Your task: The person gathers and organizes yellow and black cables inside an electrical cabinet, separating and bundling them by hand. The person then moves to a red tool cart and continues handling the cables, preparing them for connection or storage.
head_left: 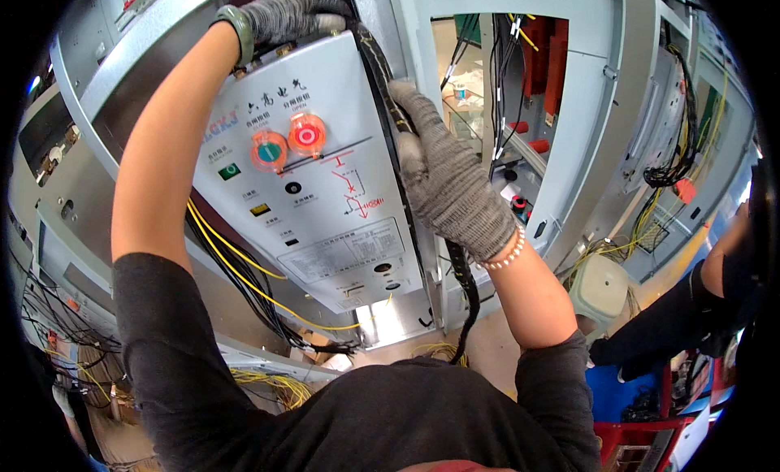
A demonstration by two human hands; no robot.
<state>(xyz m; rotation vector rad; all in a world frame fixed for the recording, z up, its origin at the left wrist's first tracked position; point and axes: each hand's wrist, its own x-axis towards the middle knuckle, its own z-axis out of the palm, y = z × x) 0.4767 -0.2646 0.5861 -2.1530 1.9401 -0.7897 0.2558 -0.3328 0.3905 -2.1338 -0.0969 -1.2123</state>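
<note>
Room for your right hand (453, 175) exists through the cabinet opening (473, 114) on its right; hanging black wires (501, 80) partly obstruct it. A thick black cable (466, 292) lines the right edge of the panel (333, 228), obstructing that side. Yellow wires (244, 261) loop past its lower left corner. A stool (597, 292) blocks passage farther right.

I judge this place to be a workshop for electrical cabinets (593, 106): several stand open, and I see one panel (333, 216) with buttons (306, 136), black cables (668, 177) in a bundle, many loose yellow wires (280, 381), and also a stool (600, 289) near the cabinets.
</note>
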